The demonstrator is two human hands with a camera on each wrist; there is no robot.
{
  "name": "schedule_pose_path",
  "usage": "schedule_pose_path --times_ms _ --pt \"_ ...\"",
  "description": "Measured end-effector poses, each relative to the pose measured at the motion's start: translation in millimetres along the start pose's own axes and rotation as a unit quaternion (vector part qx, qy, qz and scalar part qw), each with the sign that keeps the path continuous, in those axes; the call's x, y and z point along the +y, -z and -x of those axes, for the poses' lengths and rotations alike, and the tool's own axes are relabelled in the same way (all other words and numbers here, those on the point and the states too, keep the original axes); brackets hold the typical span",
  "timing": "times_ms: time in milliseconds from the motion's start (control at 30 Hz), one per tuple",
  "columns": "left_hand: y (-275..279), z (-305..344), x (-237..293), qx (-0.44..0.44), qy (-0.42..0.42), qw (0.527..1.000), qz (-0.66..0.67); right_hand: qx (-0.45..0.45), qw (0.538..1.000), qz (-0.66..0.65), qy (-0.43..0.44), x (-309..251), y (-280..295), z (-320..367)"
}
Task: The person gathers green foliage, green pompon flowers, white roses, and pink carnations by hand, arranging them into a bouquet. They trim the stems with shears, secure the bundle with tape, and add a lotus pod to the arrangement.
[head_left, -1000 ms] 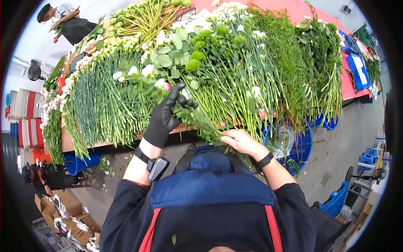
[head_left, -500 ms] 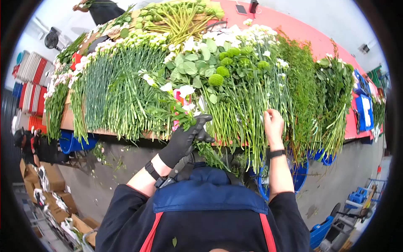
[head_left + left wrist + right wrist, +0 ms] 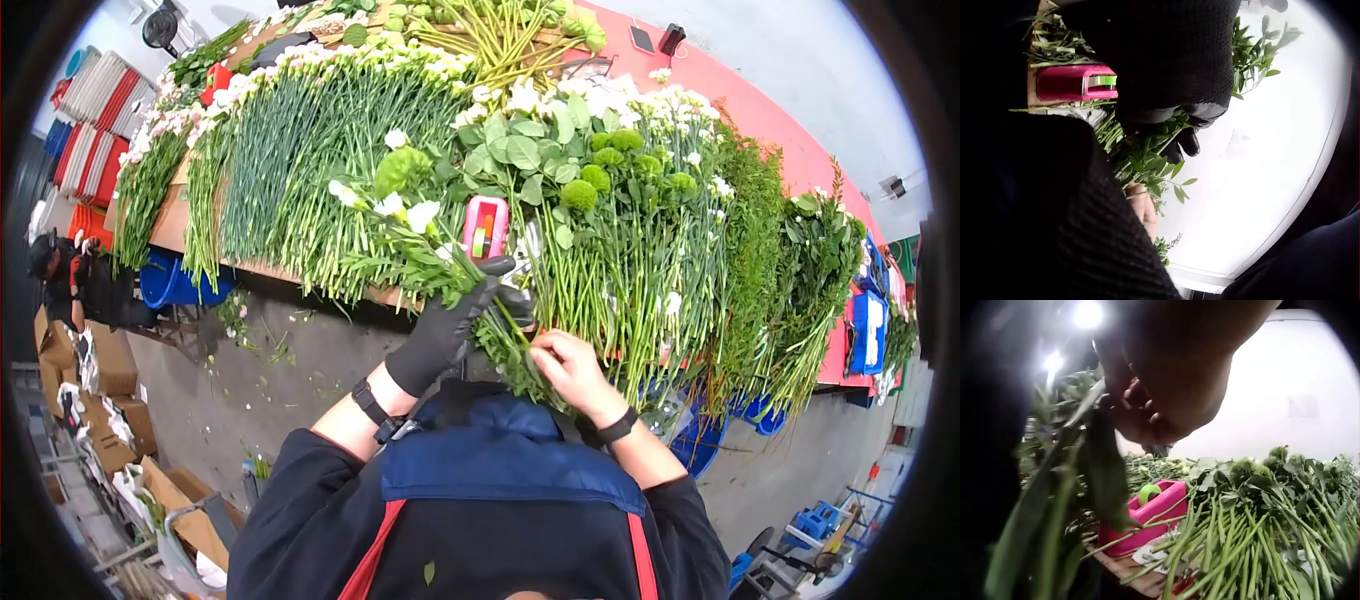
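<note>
My gloved left hand (image 3: 445, 335) grips a bunch of mixed flowers at the table's front edge. White carnations (image 3: 423, 216), one fuzzy green pompon flower (image 3: 402, 172) and leafy sprigs (image 3: 400, 270) fan out from it to the upper left. Below the glove, my bare right hand (image 3: 580, 375) pinches the stem of the green flower, its fingers curled. In the left wrist view the glove (image 3: 1172, 69) covers much of the bunch, with bare fingers (image 3: 1142, 209) below. A pink tape dispenser (image 3: 486, 228) stands just beyond the left hand.
Long-stemmed carnations (image 3: 300, 180) lie in rows on the left of the table. More green pompon flowers (image 3: 580, 194) and feathery foliage (image 3: 745, 260) lie to the right. Blue tubs (image 3: 700, 445) stand under the edge. Another person (image 3: 72, 270) is at far left, near cardboard boxes (image 3: 105, 360).
My right hand has come from the flowers on the table to the bunch, bringing a green pompon flower into it. The left hand keeps its grip, and the head view has shifted.
</note>
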State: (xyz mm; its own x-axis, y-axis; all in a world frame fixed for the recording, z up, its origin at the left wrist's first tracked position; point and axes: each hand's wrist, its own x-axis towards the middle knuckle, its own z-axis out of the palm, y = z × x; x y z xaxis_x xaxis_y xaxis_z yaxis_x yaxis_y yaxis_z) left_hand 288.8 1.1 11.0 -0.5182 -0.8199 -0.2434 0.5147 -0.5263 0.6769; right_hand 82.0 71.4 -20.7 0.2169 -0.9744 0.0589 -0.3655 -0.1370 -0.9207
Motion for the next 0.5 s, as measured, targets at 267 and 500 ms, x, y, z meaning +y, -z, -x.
schedule_pose_path --times_ms 267,500 --pt "42 34 20 0.033 -0.06 0.996 -0.052 0.11 0.936 0.323 -0.088 76 6 -137" --pt "132 57 21 0.051 -0.057 0.974 -0.212 0.068 0.855 0.5 -0.122 80 -49 -179"
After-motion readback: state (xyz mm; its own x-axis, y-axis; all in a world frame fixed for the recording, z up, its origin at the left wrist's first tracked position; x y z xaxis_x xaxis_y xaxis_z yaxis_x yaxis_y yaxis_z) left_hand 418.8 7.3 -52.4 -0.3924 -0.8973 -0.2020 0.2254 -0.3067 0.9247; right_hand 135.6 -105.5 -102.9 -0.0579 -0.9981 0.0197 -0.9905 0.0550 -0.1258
